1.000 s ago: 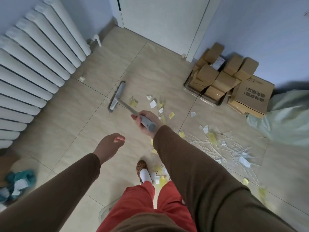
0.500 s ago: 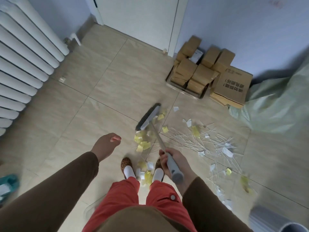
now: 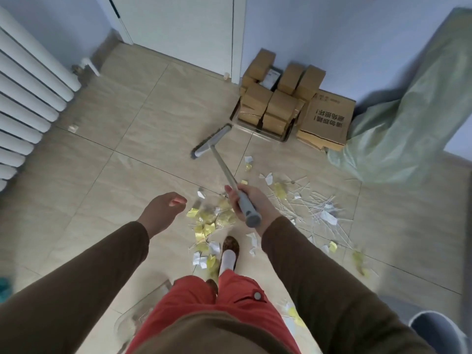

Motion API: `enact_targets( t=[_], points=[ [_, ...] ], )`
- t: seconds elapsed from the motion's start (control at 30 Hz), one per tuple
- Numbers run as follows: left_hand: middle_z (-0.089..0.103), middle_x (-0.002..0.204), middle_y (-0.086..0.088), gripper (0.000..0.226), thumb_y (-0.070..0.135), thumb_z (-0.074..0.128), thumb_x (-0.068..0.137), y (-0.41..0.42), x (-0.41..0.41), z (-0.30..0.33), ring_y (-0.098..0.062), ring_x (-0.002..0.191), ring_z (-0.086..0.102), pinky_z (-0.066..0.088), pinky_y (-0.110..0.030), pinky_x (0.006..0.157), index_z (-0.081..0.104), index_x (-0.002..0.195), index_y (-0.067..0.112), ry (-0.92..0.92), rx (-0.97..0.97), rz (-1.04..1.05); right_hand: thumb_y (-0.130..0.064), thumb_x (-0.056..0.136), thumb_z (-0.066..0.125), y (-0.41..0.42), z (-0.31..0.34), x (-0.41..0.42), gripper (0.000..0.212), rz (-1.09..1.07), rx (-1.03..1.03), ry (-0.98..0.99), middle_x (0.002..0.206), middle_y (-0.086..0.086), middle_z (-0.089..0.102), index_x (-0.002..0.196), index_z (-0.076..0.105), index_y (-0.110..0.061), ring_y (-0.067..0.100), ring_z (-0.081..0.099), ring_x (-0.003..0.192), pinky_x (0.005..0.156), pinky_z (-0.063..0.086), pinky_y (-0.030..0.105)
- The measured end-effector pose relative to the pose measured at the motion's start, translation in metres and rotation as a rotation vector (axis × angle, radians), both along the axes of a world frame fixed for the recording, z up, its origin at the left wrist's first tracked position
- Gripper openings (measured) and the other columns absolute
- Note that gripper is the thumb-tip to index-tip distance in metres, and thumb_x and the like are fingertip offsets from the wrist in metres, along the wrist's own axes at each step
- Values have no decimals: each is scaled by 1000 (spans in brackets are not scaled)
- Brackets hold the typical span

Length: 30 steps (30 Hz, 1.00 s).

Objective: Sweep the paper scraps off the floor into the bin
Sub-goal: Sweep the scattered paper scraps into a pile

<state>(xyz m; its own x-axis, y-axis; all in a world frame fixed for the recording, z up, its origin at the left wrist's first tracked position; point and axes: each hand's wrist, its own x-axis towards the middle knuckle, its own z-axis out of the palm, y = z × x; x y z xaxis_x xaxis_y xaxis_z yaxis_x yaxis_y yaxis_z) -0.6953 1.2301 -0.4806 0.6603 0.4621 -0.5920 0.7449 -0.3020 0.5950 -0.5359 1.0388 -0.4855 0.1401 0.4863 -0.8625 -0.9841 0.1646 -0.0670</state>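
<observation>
Right hand (image 3: pixel 251 204) closed around the broom (image 3: pixel 224 164) handle; left hand (image 3: pixel 162 212) empty, fingers loosely open. Paper scraps (image 3: pixel 207 223) lie partly heaped by the feet — others scattered right. Bin (image 3: pixel 439 330) at lower right; nothing seen transferred — task early.

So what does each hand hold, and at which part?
The right hand holds the broom by the handle's grey end. The left hand holds nothing.

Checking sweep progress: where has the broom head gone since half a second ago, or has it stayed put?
Yes. The broom head has swung away from the person, out of the paper scraps, and now sits near the tray of cardboard boxes.
</observation>
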Motion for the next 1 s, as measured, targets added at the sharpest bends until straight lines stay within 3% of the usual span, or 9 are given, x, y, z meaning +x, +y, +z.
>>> enact_targets(
  t=[0.2,0.37,0.5,0.67,0.73,0.8,1.0],
  points=[
    [67,96,8,16,20,60,94,-26,-21,-7,-18,97,63,45,-33,81,71,106,18,-9,21,-69,-22,105,41,-33,-35,6,25,22,-69,-1,76,8,49,97,50,0,12,47,32,33,43,17],
    [67,101,3,16,20,59,95,-61,-60,-9,-18,97,62,45,-34,82,70,107,18,-11,6,-96,-18,103,44,-102,-36,-83,14,-137,-103,78,74,7,46,96,45,-5,13,45,31,30,41,17],
    [69,103,2,14,20,60,94,-97,-87,-10,-19,99,63,49,-37,86,71,102,18,-13,-60,-94,-15,102,43,-148,-5,-152,8,-261,-109,146,73,9,46,103,44,-7,14,45,30,29,40,19],
    [71,103,1,18,30,60,87,-133,-100,-5,-18,99,65,51,-35,83,71,98,24,-5,-116,-152,-19,104,44,-222,73,-186,22,-245,-94,137,64,6,46,89,49,-3,10,43,33,29,38,17],
    [70,104,1,15,27,60,90,-143,-97,-4,-19,100,64,50,-35,84,71,100,23,-9,-106,-182,-16,103,46,-251,94,-194,14,-178,-147,35,71,7,48,106,54,-5,9,44,38,31,39,18],
    [70,105,1,14,23,60,92,-152,-92,-5,-18,101,64,50,-35,83,72,100,24,-17,-96,-203,-12,103,46,-273,103,-193,24,-52,-288,-140,75,11,53,125,55,-17,10,45,42,33,40,18],
    [69,100,2,13,21,60,92,-187,-73,1,-18,96,64,47,-32,75,71,97,23,-49,-92,-229,-3,97,49,-307,98,-121,53,614,-673,-742,98,14,64,146,46,-22,13,53,56,42,48,21]
  ],
)
